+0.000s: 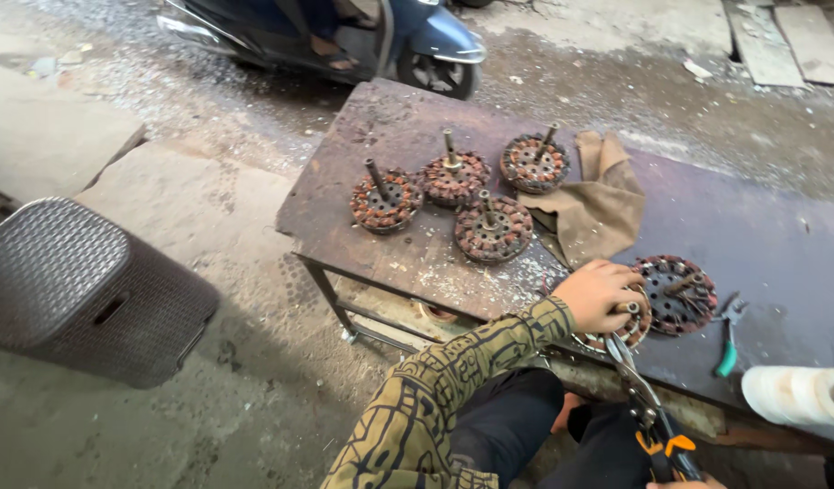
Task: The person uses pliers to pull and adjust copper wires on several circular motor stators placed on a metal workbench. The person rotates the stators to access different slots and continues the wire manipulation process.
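At the desk's (363,136) near edge, the left hand (596,294) clamps a wound stator (616,330) steady, apparently so the snips (648,398) can bite. The right hand (684,483), barely in view, has its grip closed on their handles.

Four round wound motor cores, each with an upright shaft, are grouped on the far left part of the rusty metal table (363,136): one (384,199) at the left, one (454,177) beside it, one (534,161) farther right, one (492,228) nearest. A crumpled brown cloth (598,204) is spread just beside them. Green-handled pliers (727,337) are laid near a white roll (797,395), possibly tape. A dark woven stool (82,290) is placed on the ground, and a parked scooter (345,36) is seen beyond.
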